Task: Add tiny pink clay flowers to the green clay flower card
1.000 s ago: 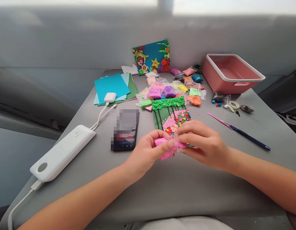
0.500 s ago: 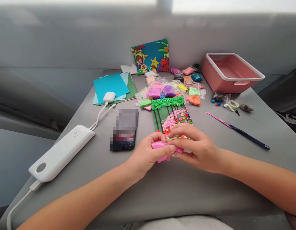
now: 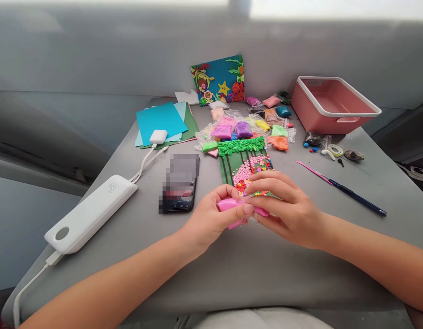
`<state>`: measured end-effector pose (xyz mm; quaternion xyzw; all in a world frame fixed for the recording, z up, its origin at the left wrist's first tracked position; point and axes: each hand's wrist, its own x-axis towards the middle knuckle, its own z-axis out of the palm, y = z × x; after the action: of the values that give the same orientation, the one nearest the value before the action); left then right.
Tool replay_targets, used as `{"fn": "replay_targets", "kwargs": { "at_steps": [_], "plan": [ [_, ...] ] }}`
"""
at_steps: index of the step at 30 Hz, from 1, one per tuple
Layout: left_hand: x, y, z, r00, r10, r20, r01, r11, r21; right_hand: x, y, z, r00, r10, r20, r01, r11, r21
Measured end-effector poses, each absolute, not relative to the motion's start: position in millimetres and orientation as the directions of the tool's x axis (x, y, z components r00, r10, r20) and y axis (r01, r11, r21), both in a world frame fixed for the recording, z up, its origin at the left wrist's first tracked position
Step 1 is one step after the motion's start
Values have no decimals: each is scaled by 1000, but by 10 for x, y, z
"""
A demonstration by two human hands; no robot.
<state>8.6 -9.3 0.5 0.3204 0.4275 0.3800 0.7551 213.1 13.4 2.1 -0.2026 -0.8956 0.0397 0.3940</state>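
Note:
Between my hands is a packet of pink modelling clay (image 3: 228, 205), held over the near edge of a green clay picture. My left hand (image 3: 221, 208) has its thumb pressed along the near side of the packet, fingers curled behind. My right hand (image 3: 282, 205) pinches the packet's right end, where pink shows under the fingers. Just beyond the hands lies the clay picture (image 3: 227, 167), with a leafy green top strip, dark stems and many small pink and red flowers. Its lower part is hidden by my hands.
Several clay packets (image 3: 244, 130) lie behind the picture, near a propped sea-scene picture (image 3: 216, 77). At left are a phone (image 3: 180, 183), a white power bank (image 3: 91, 214) and coloured paper (image 3: 160, 121). At right stand a pink bin (image 3: 321, 107) and a dark pen (image 3: 358, 196).
My hands stay on the pink clay packet, with the right fingers shifted slightly and more pink showing beneath them. The whole view has moved a little.

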Motion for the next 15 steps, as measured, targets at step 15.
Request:
{"fn": "replay_targets", "kwargs": {
  "at_steps": [15],
  "plan": [
    [66,-17,-51,234,884,-404,-406,467,786,2268,382,72,-503,606,616,210,777,-593]
  ]
}}
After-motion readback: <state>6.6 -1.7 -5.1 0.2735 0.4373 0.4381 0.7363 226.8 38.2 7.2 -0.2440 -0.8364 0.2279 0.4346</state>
